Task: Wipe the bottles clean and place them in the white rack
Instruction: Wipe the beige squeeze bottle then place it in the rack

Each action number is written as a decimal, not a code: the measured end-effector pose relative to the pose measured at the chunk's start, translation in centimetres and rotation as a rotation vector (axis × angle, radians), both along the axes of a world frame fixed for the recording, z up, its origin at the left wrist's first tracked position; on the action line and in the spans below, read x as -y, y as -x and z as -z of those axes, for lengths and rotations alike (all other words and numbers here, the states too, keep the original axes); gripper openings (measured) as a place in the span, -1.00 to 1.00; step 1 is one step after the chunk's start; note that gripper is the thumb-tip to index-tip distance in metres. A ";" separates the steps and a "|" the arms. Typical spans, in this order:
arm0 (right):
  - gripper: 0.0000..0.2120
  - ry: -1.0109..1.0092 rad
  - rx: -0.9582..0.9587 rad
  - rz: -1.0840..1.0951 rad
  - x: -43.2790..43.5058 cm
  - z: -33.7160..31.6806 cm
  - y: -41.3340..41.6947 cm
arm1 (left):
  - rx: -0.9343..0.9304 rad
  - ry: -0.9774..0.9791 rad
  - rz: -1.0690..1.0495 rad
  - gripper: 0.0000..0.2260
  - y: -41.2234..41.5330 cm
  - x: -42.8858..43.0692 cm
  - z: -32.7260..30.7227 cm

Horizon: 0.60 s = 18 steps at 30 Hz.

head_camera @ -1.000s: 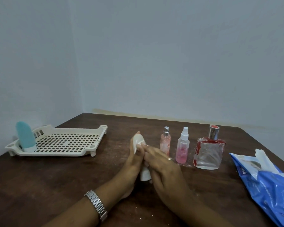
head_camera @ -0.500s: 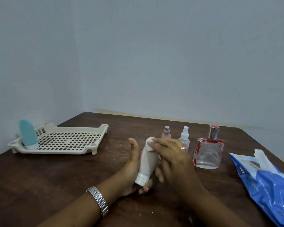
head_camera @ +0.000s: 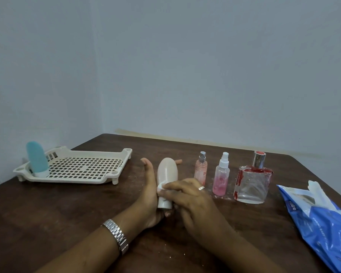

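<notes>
I have the pale tube bottle cradled upright against my left hand, whose grip is wrapped round its lower half near the middle of the worktop, cap end down, while my right hand pinches a small white wipe against its lower body, fingers closed on the wipe. To do this well I judge I should keep the left palm steady as a backstop, turn the tube a little between strokes so every side gets covered, and press lightly so the soft body does not buckle. The teal bottle already stands in the white rack at the far-left corner. Toward the far-right edge wait the pink spray bottle, the clear spray bottle and the square glass bottle. Writing: the pink spray shows a few letters too small to read; the blue wipes pack at the right edge shows what looks like "lee".
</notes>
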State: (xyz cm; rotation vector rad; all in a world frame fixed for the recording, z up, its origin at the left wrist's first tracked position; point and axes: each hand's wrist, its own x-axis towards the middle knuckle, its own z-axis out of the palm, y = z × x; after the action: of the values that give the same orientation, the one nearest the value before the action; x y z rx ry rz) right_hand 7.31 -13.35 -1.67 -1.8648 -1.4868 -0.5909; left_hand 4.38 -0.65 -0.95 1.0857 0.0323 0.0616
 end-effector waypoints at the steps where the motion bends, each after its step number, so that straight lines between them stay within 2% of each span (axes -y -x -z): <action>1: -0.60 -0.001 0.003 -0.021 0.2 0.0 -0.2 | 0.012 0.024 -0.013 -0.13 -0.1 -0.1 0.0; 4: -0.58 -0.007 0.019 -0.054 0.6 0.1 -0.7 | 0.027 0.041 -0.004 -0.15 -0.1 -0.1 -0.1; 6: -0.62 -0.042 0.021 -0.038 0.7 -0.1 -0.9 | 0.018 -0.034 0.033 -0.18 -0.1 -0.1 0.0; 11: -0.62 -0.219 0.034 0.117 0.9 -0.2 -1.6 | -0.054 -0.126 0.204 -0.15 0.2 -0.1 0.5; 15: -0.64 -0.360 -0.082 0.199 0.9 -0.3 -2.2 | -0.094 -0.187 0.220 -0.15 0.3 0.1 0.5; 18: -0.53 -0.444 -0.242 0.187 0.7 0.1 -2.3 | -0.096 -0.193 0.209 -0.14 0.4 0.2 0.2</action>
State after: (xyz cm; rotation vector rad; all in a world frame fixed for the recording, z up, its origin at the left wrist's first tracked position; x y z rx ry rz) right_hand 9.60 -14.01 -1.76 -1.6614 -0.9403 -0.6910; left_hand 3.94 -0.80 -1.16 1.2791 -0.0008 -0.1786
